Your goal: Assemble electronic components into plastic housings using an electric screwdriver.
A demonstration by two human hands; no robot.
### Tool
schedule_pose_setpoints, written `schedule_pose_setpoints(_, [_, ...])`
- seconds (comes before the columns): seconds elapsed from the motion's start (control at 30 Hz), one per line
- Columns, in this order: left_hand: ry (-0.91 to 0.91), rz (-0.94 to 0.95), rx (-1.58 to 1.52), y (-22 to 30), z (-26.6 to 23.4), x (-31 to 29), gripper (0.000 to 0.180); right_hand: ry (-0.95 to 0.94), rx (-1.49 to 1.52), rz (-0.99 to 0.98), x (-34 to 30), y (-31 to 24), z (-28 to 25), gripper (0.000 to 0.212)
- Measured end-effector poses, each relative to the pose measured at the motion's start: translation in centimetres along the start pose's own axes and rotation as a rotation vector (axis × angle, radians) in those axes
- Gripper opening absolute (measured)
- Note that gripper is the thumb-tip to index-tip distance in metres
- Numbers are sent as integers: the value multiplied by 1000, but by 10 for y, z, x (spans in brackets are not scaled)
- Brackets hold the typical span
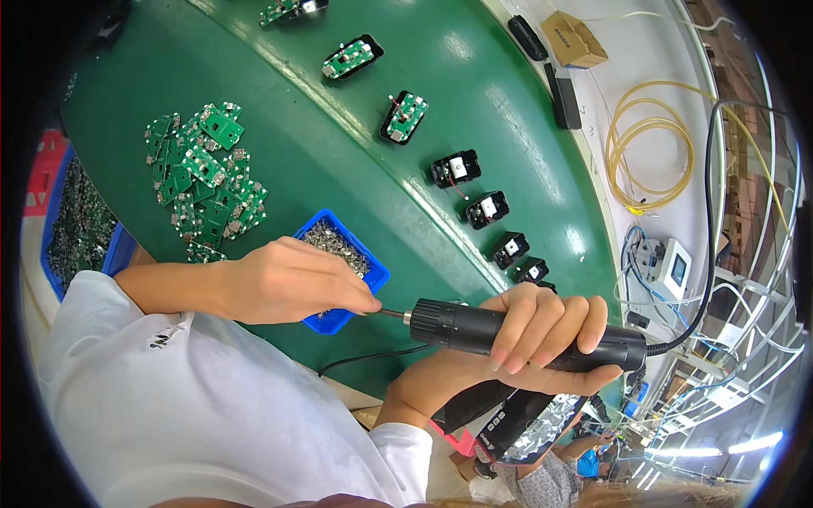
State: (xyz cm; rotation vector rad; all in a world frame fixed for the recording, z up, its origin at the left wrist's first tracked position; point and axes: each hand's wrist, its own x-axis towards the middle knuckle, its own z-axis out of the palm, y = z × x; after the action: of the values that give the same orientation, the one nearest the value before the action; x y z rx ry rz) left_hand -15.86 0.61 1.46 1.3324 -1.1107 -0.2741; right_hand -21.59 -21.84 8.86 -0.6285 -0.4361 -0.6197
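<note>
My right hand (550,326) is wrapped round a black electric screwdriver (461,326), held level with its bit towards the left. The fingertips of my left hand (292,279) are pinched together at the end of the bit; anything between them is too small or hidden to make out. Under and beyond the left fingers stands a blue tray (377,275) of small metal parts, perhaps screws (334,241). A heap of green circuit boards (207,173) lies to the left of the tray.
A curved row of black housings (487,209) runs along the green table (313,152), some carrying green boards (408,117). A blue bin of boards (123,250) stands at the left. Coiled yellow tubing (614,144) and a cardboard box (576,38) lie at the right. Another person (542,478) is behind.
</note>
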Motion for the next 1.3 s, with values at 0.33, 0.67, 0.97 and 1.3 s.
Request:
schedule_pose_setpoints(0.33, [57, 77, 142, 1, 7, 3, 27, -16, -89, -82, -2, -6, 10, 47])
schedule_pose_setpoints(0.67, [-71, 48, 409, 16, -12, 32, 62, -138, -385, -289, -5, -35, 17, 47])
schedule_pose_setpoints(0.97, [-584, 24, 800, 7, -10, 8, 18, 246, -1011, -424, 15, -75, -110, 47])
schedule_pose_setpoints(1.3, [-401, 100, 588, -7, -8, -1, 9, 471, -1081, -382, 22, -57, -136, 36])
